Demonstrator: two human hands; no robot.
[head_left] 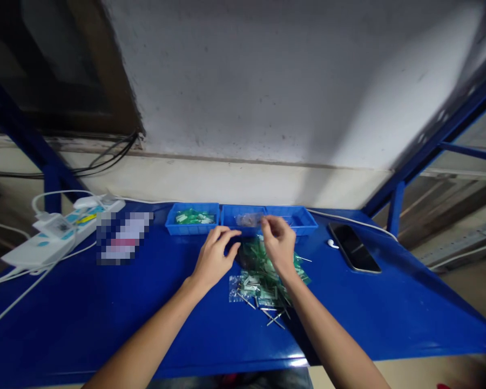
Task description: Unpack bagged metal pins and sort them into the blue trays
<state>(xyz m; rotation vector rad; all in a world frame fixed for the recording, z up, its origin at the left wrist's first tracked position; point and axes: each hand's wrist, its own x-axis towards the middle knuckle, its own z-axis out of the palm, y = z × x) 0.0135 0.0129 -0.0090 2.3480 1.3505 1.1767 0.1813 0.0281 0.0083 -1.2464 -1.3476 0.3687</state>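
My right hand (279, 243) has its thumb and fingers pinched on the edge of a small clear plastic bag (248, 220), seen in front of the middle blue bin (229, 229). What the bag contains is too blurred to tell. To its left, my left hand (214, 256) is raised with curved fingers, thumb and forefinger apart, and nothing between them. Below both hands a pile of green and clear small packets (267, 270) lies on the blue table (166, 308). Several loose thin metal rods (273, 317) stick out at its front edge.
The left blue bin (170, 224) holds green packets; the right blue bin (305, 229) adjoins the middle one. A phone (355, 248) and a white earbud (332, 244) lie at right. At left are a white power strip (28, 254) with cables and a blurred-out pale item (125, 237).
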